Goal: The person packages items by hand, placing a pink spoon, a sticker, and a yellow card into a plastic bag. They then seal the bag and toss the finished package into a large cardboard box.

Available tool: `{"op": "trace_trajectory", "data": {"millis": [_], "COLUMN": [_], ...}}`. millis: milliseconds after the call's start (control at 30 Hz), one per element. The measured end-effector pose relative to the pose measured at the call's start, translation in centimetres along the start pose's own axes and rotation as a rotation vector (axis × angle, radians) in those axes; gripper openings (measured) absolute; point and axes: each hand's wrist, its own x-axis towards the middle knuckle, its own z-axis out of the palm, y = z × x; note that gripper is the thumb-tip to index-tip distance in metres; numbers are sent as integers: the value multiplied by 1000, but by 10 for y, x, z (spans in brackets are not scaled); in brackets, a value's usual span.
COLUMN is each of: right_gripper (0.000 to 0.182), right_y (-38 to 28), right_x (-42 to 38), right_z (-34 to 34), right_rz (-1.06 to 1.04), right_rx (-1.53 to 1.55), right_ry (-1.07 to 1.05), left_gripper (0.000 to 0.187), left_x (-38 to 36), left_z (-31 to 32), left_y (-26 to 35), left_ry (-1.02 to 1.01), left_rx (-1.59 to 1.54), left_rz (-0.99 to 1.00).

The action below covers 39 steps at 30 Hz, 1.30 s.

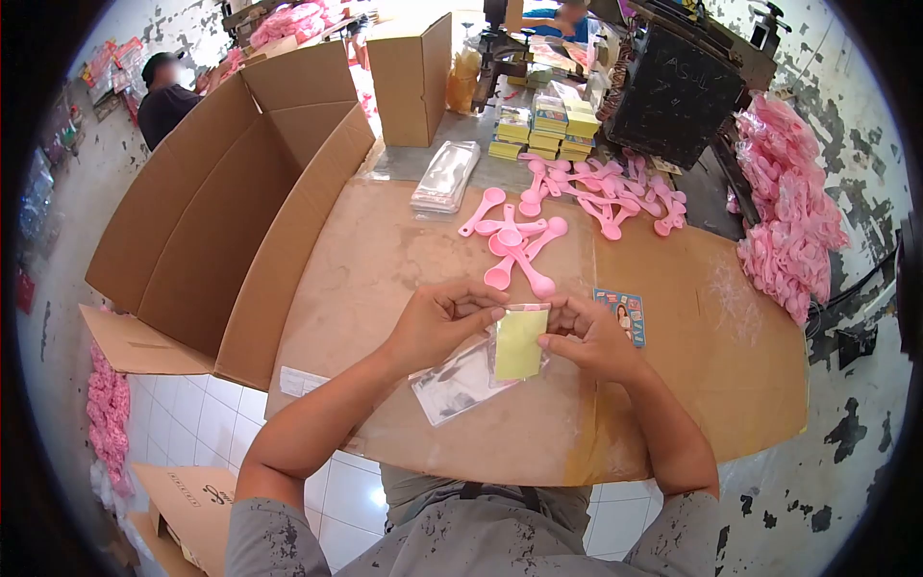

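Between both hands is a small clear plastic bag with a pale yellow card (520, 344) showing through it. My left hand (447, 325) pinches its upper left corner. On the other side, my right hand (594, 338) grips the top right edge, thumb against the card. A bit of pink shows at the bag's top; what it is I cannot make out. Flat clear bags (460, 387) lie on the cardboard just below. Beyond the fingertips sits a loose group of pink measuring spoons (520, 252). A printed blue card (630, 322) lies partly behind my right hand.
An open cardboard box (207, 216) stands left of the cardboard-covered table (702, 385). Farther back are a stack of clear bags (446, 178), more pink spoons (615, 192), stacked cards (548, 125) and a black machine (668, 91). Bagged pink items (788, 202) pile at right. Two people are beyond.
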Motion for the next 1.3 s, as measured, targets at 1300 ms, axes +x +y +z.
{"op": "trace_trajectory", "data": {"millis": [1300], "right_gripper": [15], "right_y": [-8], "right_x": [-44], "right_z": [-106], "right_rz": [-63], "right_rx": [-692], "right_ry": [403], "left_gripper": [20], "left_x": [-7], "left_z": [6], "left_y": [-8], "left_ry": [-32], "left_rx": [788], "left_rz": [136]}}
